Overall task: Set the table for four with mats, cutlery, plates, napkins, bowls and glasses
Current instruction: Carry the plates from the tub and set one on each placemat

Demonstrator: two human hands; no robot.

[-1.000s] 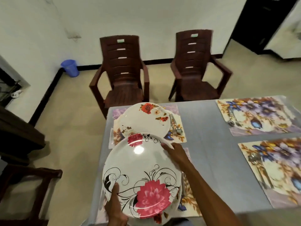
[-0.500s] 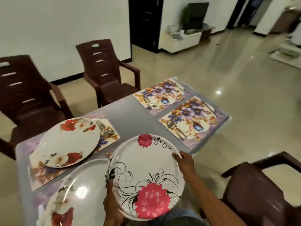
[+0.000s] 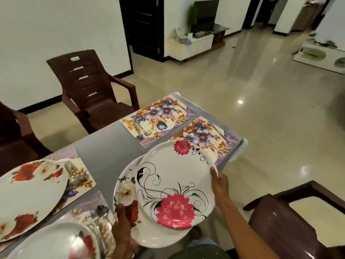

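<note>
I hold two stacked plates above the table's near edge. The upper plate [image 3: 173,182] is white with pink flowers and black swirls; my right hand [image 3: 220,186] grips its right rim. Under it lies a white plate with red and cream roses [image 3: 125,191], held at its left rim by my left hand [image 3: 122,227]. A rose plate [image 3: 31,197] lies on the far-left mat [image 3: 82,182], and another plate [image 3: 56,242] lies on the near-left mat. The two floral mats on the right, the far one [image 3: 158,116] and the near one [image 3: 205,135], carry only cutlery.
The grey table [image 3: 104,146] runs left to right. A brown plastic chair [image 3: 93,90] stands behind it, another chair [image 3: 13,139] at far left and a third [image 3: 291,221] at lower right. A spoon and fork [image 3: 99,214] lie on the near-left mat.
The view has swung right. The held plates have moved right toward the near-right mat, and the pink-flower plate has slid off-centre, showing the rose plate beneath it.
</note>
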